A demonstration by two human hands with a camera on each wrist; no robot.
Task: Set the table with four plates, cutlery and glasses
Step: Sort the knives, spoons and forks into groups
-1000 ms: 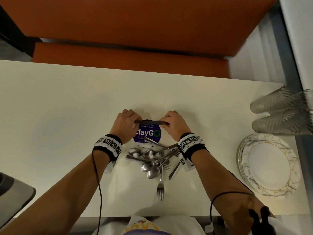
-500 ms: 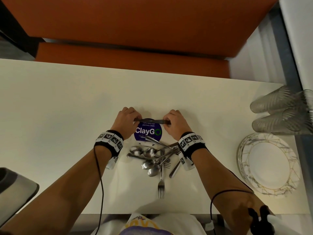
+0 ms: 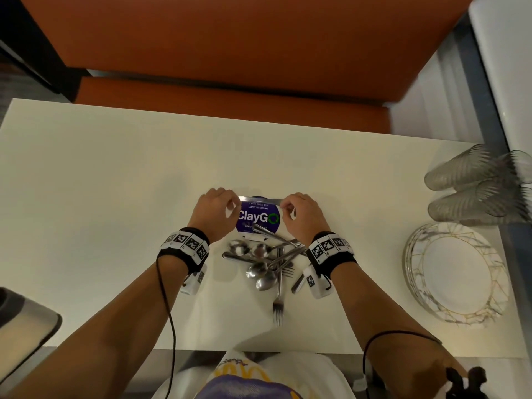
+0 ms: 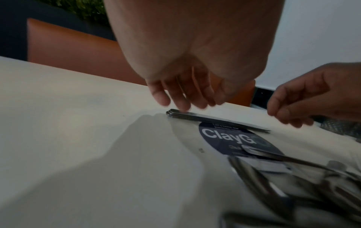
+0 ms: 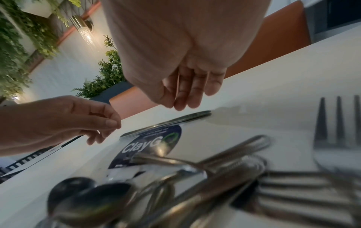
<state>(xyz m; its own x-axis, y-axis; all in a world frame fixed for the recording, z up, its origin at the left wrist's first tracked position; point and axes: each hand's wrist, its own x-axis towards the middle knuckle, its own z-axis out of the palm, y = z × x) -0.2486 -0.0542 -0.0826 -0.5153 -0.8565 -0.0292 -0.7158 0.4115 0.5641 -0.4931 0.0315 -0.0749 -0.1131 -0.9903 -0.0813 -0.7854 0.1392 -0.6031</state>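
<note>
A small stack of knives (image 3: 260, 201) lies flat on the white table (image 3: 115, 197), across the top edge of a purple ClayGo sticker (image 3: 257, 218). My left hand (image 3: 230, 205) is at the stack's left end and my right hand (image 3: 288, 208) at its right end. In the left wrist view the left fingers (image 4: 181, 98) hang loosely just above the knives (image 4: 216, 120). In the right wrist view the right fingers (image 5: 187, 95) hang just above the other end of the knives (image 5: 170, 121). Neither hand holds anything. A heap of spoons and forks (image 3: 264, 260) lies between my wrists.
A stack of gold-patterned plates (image 3: 457, 272) sits at the table's right end, with several clear glasses (image 3: 478, 188) lying behind it. One fork (image 3: 278, 306) points toward the near edge. An orange bench (image 3: 230, 110) runs along the far side. A grey object (image 3: 23, 335) sits at lower left.
Both hands held the ends of the knife stack before. Now the stack rests on the table and the fingers have let go and lifted slightly.
</note>
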